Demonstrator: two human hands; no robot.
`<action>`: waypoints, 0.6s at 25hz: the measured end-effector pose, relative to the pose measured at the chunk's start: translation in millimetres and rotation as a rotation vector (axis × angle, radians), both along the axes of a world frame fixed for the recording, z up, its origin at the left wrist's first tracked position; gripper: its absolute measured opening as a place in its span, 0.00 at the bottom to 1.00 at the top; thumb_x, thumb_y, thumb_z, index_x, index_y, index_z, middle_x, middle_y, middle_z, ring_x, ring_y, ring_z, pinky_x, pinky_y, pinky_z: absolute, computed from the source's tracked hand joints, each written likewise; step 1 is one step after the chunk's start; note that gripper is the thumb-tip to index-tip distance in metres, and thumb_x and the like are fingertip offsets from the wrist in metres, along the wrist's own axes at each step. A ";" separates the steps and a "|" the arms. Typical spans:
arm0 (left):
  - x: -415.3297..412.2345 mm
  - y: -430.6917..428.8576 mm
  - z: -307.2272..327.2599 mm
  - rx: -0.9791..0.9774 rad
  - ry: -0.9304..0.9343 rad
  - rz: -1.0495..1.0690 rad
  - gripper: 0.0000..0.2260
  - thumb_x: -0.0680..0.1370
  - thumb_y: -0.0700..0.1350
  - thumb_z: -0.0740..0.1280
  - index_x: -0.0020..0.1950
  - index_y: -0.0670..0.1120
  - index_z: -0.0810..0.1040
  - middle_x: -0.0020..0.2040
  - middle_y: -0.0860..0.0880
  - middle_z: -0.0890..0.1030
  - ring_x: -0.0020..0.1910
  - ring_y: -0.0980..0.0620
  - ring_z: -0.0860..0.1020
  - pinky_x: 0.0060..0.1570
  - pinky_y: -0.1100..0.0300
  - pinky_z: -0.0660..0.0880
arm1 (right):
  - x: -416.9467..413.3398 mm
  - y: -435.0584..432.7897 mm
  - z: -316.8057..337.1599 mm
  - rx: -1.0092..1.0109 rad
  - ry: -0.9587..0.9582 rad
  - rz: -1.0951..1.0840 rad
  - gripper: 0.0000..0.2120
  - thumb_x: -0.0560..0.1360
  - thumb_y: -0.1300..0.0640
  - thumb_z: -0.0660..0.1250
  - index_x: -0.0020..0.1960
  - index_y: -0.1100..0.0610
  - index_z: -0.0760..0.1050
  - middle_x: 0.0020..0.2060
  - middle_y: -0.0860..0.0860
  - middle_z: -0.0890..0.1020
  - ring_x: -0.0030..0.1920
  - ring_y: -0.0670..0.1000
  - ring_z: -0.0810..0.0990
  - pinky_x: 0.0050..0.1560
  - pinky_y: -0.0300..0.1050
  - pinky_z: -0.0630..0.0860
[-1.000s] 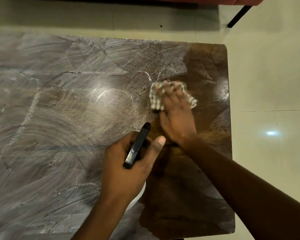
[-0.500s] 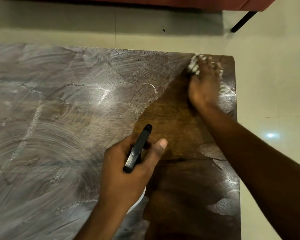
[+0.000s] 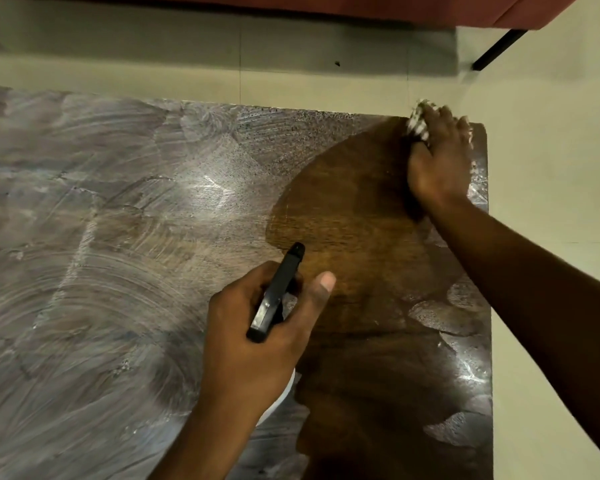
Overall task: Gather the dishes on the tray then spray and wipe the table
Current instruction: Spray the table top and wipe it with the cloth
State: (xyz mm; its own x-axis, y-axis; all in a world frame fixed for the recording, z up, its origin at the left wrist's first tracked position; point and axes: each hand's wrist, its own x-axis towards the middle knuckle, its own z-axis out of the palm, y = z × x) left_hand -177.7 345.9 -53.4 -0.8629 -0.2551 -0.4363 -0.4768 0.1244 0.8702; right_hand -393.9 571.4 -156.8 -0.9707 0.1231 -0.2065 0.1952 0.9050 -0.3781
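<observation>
Pressing spread right hand [image 3: 437, 164] fingers [image 3: 440, 116] on checked cloth [image 3: 417, 122] at surface [image 3: 125, 209] corner, gripping spray bottle [image 3: 277, 293] in left hand [image 3: 253, 344], risking overshooting the edge.

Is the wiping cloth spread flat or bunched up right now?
Bunched. Only crumpled checked folds of the cloth show past the right hand pressing it at the table's far right corner.
</observation>
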 end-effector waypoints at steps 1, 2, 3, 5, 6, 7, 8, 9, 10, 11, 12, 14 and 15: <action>0.3 -1.5 -0.3 -0.012 -0.001 0.006 0.16 0.75 0.59 0.76 0.40 0.46 0.82 0.29 0.42 0.76 0.25 0.47 0.71 0.28 0.64 0.68 | -3.0 -16.3 2.8 -0.019 -0.008 -0.048 0.34 0.78 0.51 0.53 0.85 0.45 0.60 0.86 0.51 0.58 0.86 0.59 0.49 0.85 0.65 0.51; 0.8 -2.9 -0.6 -0.032 -0.003 0.011 0.17 0.75 0.59 0.75 0.40 0.46 0.83 0.29 0.43 0.76 0.25 0.49 0.71 0.28 0.66 0.68 | 1.4 -36.6 5.5 -0.027 -0.017 0.002 0.33 0.80 0.51 0.54 0.85 0.45 0.59 0.86 0.51 0.57 0.87 0.59 0.48 0.85 0.65 0.50; 1.5 -4.5 -0.9 -0.052 -0.007 0.018 0.17 0.76 0.59 0.75 0.39 0.46 0.82 0.28 0.44 0.75 0.24 0.52 0.70 0.29 0.67 0.67 | 13.7 -57.8 7.3 -0.027 -0.030 0.134 0.32 0.81 0.52 0.54 0.85 0.44 0.57 0.86 0.50 0.55 0.87 0.58 0.46 0.85 0.65 0.49; 2.9 -8.2 -1.7 -0.069 -0.014 0.036 0.21 0.77 0.57 0.75 0.35 0.43 0.77 0.26 0.46 0.72 0.24 0.55 0.69 0.29 0.69 0.66 | 47.3 -92.5 5.2 -0.019 -0.080 0.582 0.33 0.81 0.50 0.51 0.86 0.43 0.53 0.87 0.48 0.50 0.87 0.57 0.42 0.85 0.66 0.46; 4.3 -10.5 -1.8 -0.068 -0.015 0.040 0.22 0.77 0.56 0.75 0.32 0.42 0.74 0.25 0.47 0.70 0.24 0.54 0.68 0.28 0.67 0.65 | 60.9 -99.6 4.1 -0.004 -0.128 0.850 0.34 0.80 0.49 0.50 0.86 0.42 0.51 0.87 0.47 0.48 0.87 0.56 0.41 0.85 0.65 0.44; 5.8 -13.1 -1.8 -0.067 -0.014 0.039 0.24 0.77 0.56 0.74 0.31 0.43 0.71 0.24 0.48 0.69 0.24 0.52 0.68 0.28 0.63 0.65 | 65.9 -98.1 3.1 0.023 -0.162 1.084 0.34 0.80 0.48 0.48 0.86 0.42 0.50 0.87 0.47 0.48 0.87 0.55 0.40 0.85 0.63 0.42; 6.7 -15.4 -0.6 -0.064 -0.014 0.041 0.24 0.77 0.56 0.74 0.31 0.42 0.71 0.24 0.47 0.69 0.23 0.49 0.69 0.28 0.60 0.67 | 60.9 -88.3 2.7 0.050 -0.163 1.220 0.34 0.79 0.46 0.46 0.86 0.41 0.49 0.87 0.46 0.49 0.87 0.53 0.41 0.85 0.61 0.41; 7.7 -17.9 0.0 -0.060 -0.018 0.050 0.23 0.77 0.56 0.74 0.32 0.42 0.73 0.24 0.45 0.70 0.24 0.47 0.70 0.28 0.59 0.68 | 52.0 -75.9 3.2 0.073 -0.146 1.222 0.34 0.79 0.45 0.45 0.86 0.40 0.49 0.87 0.46 0.49 0.87 0.52 0.41 0.85 0.59 0.42; 8.4 -20.8 0.1 -0.054 -0.022 0.063 0.21 0.77 0.56 0.75 0.34 0.42 0.76 0.25 0.43 0.71 0.23 0.48 0.71 0.27 0.61 0.69 | 42.7 -63.6 2.4 0.089 -0.120 1.112 0.34 0.79 0.45 0.46 0.86 0.40 0.49 0.87 0.45 0.50 0.87 0.53 0.42 0.86 0.60 0.44; 9.1 -23.7 0.0 -0.050 -0.022 0.078 0.18 0.76 0.55 0.76 0.36 0.43 0.79 0.25 0.43 0.73 0.23 0.51 0.71 0.27 0.65 0.69 | 31.8 -51.5 0.0 0.086 -0.084 0.913 0.35 0.79 0.46 0.48 0.86 0.41 0.50 0.87 0.46 0.51 0.87 0.54 0.43 0.86 0.62 0.46; 10.1 -27.1 0.2 -0.048 -0.020 0.092 0.15 0.76 0.55 0.76 0.38 0.45 0.82 0.25 0.45 0.74 0.22 0.54 0.71 0.27 0.67 0.69 | 20.8 -43.2 1.0 0.051 -0.049 0.651 0.35 0.79 0.48 0.51 0.86 0.43 0.52 0.87 0.48 0.53 0.87 0.57 0.45 0.85 0.64 0.48; 11.9 -32.9 0.5 -0.044 -0.003 0.110 0.11 0.76 0.55 0.76 0.40 0.49 0.84 0.26 0.50 0.76 0.23 0.56 0.72 0.28 0.69 0.69 | 6.5 -45.9 4.2 -0.021 -0.024 0.157 0.33 0.80 0.52 0.55 0.86 0.45 0.57 0.86 0.51 0.56 0.87 0.59 0.47 0.85 0.64 0.49; 12.3 -35.1 0.8 -0.049 0.001 0.117 0.11 0.76 0.56 0.76 0.40 0.50 0.84 0.26 0.50 0.77 0.24 0.55 0.73 0.28 0.68 0.69 | 5.5 -59.4 6.0 -0.038 -0.033 0.033 0.32 0.81 0.53 0.56 0.86 0.46 0.57 0.86 0.52 0.56 0.87 0.59 0.47 0.85 0.64 0.48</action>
